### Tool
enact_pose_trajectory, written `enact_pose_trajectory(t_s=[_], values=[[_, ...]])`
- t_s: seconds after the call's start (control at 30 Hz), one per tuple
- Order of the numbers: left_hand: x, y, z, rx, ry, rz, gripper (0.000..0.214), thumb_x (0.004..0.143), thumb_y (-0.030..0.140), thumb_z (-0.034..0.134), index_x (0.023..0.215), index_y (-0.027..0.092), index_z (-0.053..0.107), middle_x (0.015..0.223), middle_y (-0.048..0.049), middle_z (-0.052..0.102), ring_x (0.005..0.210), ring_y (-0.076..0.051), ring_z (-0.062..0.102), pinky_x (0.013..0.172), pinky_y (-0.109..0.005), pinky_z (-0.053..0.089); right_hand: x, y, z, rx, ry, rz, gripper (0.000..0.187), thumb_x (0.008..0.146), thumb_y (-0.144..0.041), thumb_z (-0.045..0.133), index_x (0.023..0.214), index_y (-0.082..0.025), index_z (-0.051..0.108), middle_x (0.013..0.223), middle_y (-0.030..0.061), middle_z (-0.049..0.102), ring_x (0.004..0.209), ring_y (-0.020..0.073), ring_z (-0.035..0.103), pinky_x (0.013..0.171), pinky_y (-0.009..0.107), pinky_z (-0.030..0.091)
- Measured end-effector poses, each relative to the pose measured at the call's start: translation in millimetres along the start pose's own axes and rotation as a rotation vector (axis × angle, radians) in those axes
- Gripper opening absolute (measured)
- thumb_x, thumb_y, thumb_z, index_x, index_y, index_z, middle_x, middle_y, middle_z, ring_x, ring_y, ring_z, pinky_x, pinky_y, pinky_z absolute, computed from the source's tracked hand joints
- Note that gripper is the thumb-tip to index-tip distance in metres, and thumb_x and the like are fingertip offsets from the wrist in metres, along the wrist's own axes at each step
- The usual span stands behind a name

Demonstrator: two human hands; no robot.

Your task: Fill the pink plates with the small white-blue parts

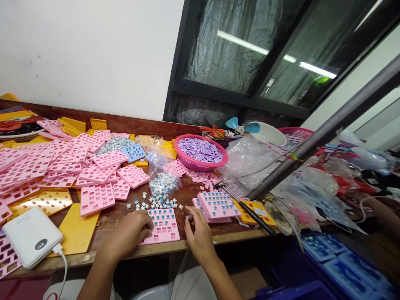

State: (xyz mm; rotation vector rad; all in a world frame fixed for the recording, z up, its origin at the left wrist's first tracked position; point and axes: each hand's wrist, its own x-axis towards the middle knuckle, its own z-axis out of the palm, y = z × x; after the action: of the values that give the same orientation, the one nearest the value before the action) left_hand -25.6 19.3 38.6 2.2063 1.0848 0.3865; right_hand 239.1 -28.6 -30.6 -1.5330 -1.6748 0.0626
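The pink grid plate [164, 227] lies flat at the near edge of the wooden workbench [109, 217]. Its upper rows are filled with blue-topped switches and its lower rows are bare.

The left hand [131, 233] rests on the plate's left edge with the fingers curled under. The curl hides whether they hold anything, so I cannot tell its grip. The right hand [198, 235] sits just off the plate's right edge. Its fingertips [189, 214] are drawn close together beside a small blue switch, but it is too small to tell whether they are clamped on it.

Loose switches [156, 204] are scattered just behind the plate. Behind those stands a clear bag of switches [162, 185].

Right of the plate, near the right hand, a stack of filled pink plates [217, 205] lies tilted. Further right, a yellow plate [259, 210] has a black-handled tool [246, 210] lying across it.

Well behind the plate is a pink basket [184, 156] of lilac pieces. A heap of empty pink plates [62, 162] spreads out behind and to the left of the plate.

A yellow sheet [78, 231] lies left of the plate, beyond the left hand. A white power bank [31, 235] with a cable plugged in lies further left of it. A grey metal pole [328, 129] slants up to the right, well away from the plate, over crumpled clear bags [250, 162].
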Motion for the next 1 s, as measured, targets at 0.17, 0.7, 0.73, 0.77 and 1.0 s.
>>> enact_pose_trajectory(t_s=[0.17, 0.7, 0.73, 0.77, 1.0], values=[[0, 4, 3.2, 0.051, 0.0, 0.003, 0.019, 0.084, 0.012, 0.056, 0.081, 0.02, 0.073, 0.095, -0.0037, 0.072, 0.087, -0.018, 0.064, 0.075, -0.026, 0.039, -5, 8, -9, -0.131, -0.089, 0.021, 0.031, 0.093, -0.019, 0.051, 0.123, -0.019, 0.062, 0.121, 0.0137, 0.065, 0.113, 0.0287, 0.063, 0.098, 0.047, 0.052], [-2, 2, 9.6, 0.245, 0.065, 0.018, 0.016, 0.093, 0.021, 0.054, 0.09, 0.024, 0.069, 0.098, -0.0039, 0.074, 0.09, -0.022, 0.065, 0.072, -0.029, 0.037, 11, -12, 3, 0.223, -0.158, 0.121, 0.022, 0.09, -0.025, 0.06, 0.105, -0.019, 0.075, 0.097, 0.009, 0.066, 0.08, 0.0193, 0.064, 0.07, 0.031, 0.054], [-1, 4, 10.1, 0.277, 0.059, 0.02, 0.016, 0.092, 0.021, 0.053, 0.091, 0.023, 0.069, 0.099, -0.005, 0.074, 0.09, -0.023, 0.065, 0.072, -0.03, 0.037, 10, -16, 3, 0.27, -0.165, 0.126, 0.02, 0.09, -0.027, 0.062, 0.103, -0.02, 0.076, 0.097, 0.0087, 0.066, 0.08, 0.0189, 0.064, 0.069, 0.03, 0.054], [0, 6, 10.5, 0.312, 0.053, 0.018, 0.017, 0.092, 0.02, 0.053, 0.091, 0.023, 0.07, 0.098, -0.0063, 0.074, 0.09, -0.024, 0.066, 0.072, -0.03, 0.038, 9, -19, 3, 0.308, -0.17, 0.129, 0.019, 0.09, -0.029, 0.063, 0.101, -0.02, 0.076, 0.098, 0.0084, 0.066, 0.08, 0.0186, 0.064, 0.069, 0.03, 0.054], [15, 12, 6.3, 0.431, -0.015, -0.045, 0.022, 0.084, 0.01, 0.052, 0.082, 0.019, 0.072, 0.089, -0.0105, 0.075, 0.083, -0.025, 0.068, 0.067, -0.03, 0.038, 5, -22, 5, 0.354, -0.233, 0.102, 0.013, 0.088, -0.027, 0.069, 0.097, -0.021, 0.075, 0.091, 0.0052, 0.068, 0.075, 0.017, 0.062, 0.068, 0.029, 0.049]])
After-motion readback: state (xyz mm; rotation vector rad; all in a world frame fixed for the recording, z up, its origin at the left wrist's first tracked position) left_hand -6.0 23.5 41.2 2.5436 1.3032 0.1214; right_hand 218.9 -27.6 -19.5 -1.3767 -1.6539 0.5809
